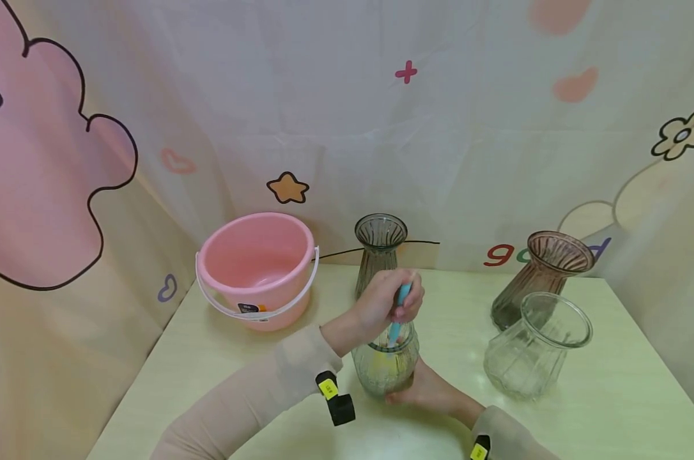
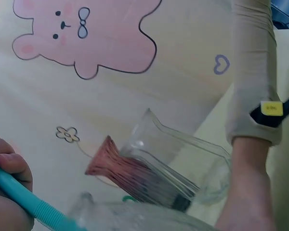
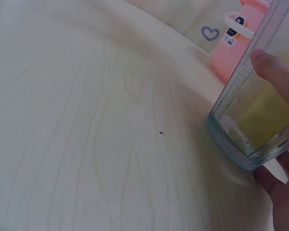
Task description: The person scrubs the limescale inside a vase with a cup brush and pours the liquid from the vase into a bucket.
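Observation:
In the head view the left hand curls its fingers round a blue handle that reaches down into the mouth of a clear ribbed glass vase. Something yellow shows through the glass. The right hand grips this vase low on its right side. In the left wrist view the teal handle slants down from the left hand. The right wrist view shows the right hand with its thumb on the glass wall and the vase tilted, yellow inside.
A pink bucket with a white handle stands at the back left. Behind the held vase is a grey glass vase. On the right are a reddish-brown vase and a clear wide-mouthed vase. A patterned curtain hangs behind the table.

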The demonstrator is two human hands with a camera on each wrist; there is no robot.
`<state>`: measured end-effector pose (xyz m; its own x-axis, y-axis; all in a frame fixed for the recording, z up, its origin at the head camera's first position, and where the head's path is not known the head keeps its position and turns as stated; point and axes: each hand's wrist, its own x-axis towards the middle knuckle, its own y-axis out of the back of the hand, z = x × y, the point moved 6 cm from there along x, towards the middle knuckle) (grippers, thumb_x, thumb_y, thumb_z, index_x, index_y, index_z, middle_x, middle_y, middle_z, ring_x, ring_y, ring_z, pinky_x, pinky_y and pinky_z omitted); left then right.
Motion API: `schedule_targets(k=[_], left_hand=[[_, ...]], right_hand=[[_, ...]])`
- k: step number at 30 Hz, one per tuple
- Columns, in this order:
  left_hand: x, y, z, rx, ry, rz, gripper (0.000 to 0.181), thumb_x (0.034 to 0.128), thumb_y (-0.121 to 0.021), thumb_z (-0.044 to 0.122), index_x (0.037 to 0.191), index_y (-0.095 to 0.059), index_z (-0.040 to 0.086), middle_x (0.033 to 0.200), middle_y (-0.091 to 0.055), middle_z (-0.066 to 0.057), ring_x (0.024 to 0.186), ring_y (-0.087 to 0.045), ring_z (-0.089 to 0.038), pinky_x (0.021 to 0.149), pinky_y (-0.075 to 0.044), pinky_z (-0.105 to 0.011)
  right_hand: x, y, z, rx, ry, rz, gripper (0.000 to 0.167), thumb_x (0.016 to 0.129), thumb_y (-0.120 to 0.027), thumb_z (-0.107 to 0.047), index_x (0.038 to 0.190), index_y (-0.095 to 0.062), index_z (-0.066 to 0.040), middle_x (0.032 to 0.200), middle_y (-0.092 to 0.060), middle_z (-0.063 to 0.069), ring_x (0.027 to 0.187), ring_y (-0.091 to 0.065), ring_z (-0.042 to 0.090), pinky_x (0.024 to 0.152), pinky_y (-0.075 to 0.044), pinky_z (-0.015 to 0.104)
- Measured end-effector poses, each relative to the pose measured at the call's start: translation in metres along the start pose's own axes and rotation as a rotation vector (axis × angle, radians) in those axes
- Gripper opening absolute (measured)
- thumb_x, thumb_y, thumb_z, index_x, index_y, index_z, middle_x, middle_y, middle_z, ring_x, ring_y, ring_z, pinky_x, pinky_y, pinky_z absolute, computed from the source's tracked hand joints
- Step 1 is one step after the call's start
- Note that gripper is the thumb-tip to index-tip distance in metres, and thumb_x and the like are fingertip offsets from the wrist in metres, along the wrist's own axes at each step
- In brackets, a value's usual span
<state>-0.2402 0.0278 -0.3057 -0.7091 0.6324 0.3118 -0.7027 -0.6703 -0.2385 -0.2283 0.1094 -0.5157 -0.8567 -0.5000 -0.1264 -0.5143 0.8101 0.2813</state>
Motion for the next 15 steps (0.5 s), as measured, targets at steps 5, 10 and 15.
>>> schedule_targets(k=[5,10,15], left_hand=[[-0.003,0.008,-0.007,-0.009,-0.004,0.020,0.036,0.0905,-0.027,0.013,0.055,-0.034,0.009,0.045,-0.032,0.005,0.040,-0.027,-0.010,0.041,-0.023,-0.025],[-0.003,0.010,-0.008,-0.004,-0.015,0.010,0.035,0.0904,-0.028,0.015,0.056,-0.035,0.010,0.046,-0.033,0.006,0.040,-0.028,-0.010,0.042,-0.023,-0.025],[-0.004,0.013,-0.009,-0.012,-0.007,0.028,0.037,0.0918,-0.026,0.016,0.056,-0.035,0.011,0.046,-0.033,0.006,0.040,-0.029,-0.010,0.042,-0.025,-0.023]], right_hand=[[0.000,-0.001,-0.001,-0.024,0.023,-0.006,0.091,0.068,-0.079,-0.018,0.137,-0.021,-0.009,0.135,-0.038,0.010,0.125,-0.034,0.027,0.104,-0.021,0.048],[-0.001,-0.001,-0.001,-0.036,0.029,-0.061,0.092,0.074,-0.075,-0.021,0.141,-0.014,-0.009,0.141,-0.031,0.013,0.131,-0.027,0.032,0.106,-0.017,0.054],[-0.003,0.001,-0.002,-0.017,0.055,-0.117,0.099,0.076,-0.073,-0.019,0.146,-0.003,-0.012,0.149,-0.021,0.014,0.136,-0.020,0.035,0.108,-0.017,0.056]])
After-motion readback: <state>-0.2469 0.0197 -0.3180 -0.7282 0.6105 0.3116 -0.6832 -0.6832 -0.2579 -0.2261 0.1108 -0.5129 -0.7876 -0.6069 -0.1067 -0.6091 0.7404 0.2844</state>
